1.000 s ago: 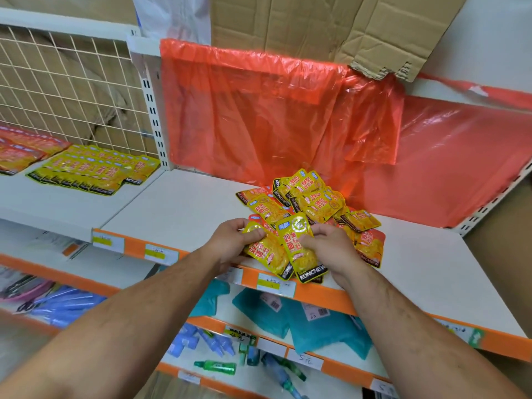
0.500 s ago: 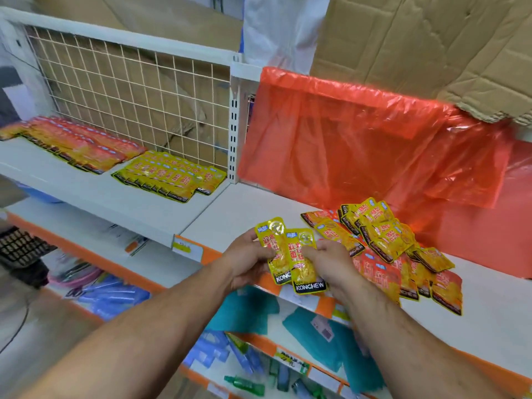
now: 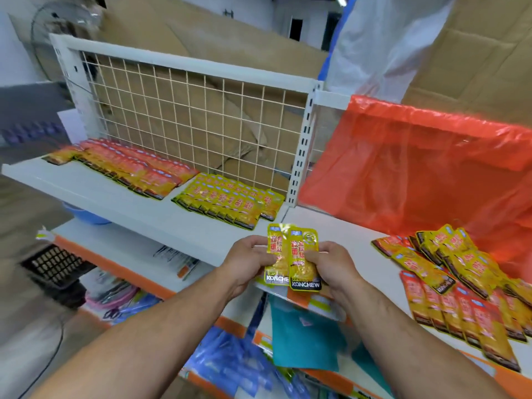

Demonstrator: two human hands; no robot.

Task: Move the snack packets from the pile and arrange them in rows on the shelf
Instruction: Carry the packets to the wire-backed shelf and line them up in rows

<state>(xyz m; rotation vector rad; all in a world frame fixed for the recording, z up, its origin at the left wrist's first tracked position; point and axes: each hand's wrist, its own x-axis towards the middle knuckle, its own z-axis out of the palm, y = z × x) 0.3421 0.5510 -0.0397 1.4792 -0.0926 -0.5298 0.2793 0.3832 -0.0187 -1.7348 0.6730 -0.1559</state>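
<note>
Both forearms come in from the bottom edge, hands meeting at centre over the shelf's front lip. L hand (image 3: 247, 262) & R hand (image 3: 331, 269) are both curled round the same pair of yellow KONCHEW pkts (image 3: 290, 254). The pkts are held upright & fanned, the R one overlapping the L one, black brand strips at the bottom. R thumb presses on the front pkt's face.

Below the hands, lower tiers hold teal packs (image 3: 305, 344) & blue packs (image 3: 230, 367), too blurred to read.

Just R of the hands, on the R shelf board (image 3: 345, 234), sits the pile (image 3: 449, 260): yellow & orange-red pkts heaped loosely at mixed angles. A line of orange-red pkts (image 3: 460, 315) lies side by side along its front.

Further back L, on the L shelf board (image 3: 109, 194), yellow rows (image 3: 230, 201) lie flat & overlapping, near the upright post (image 3: 299, 156). Beside them, to the L, orange-red rows (image 3: 129, 165) run toward the far end.

Behind those rows stands a wire grid panel (image 3: 187, 119) w/ cardboard (image 3: 218, 44) behind it. A red plastic sheet (image 3: 417, 168) hangs behind the pile.
</note>
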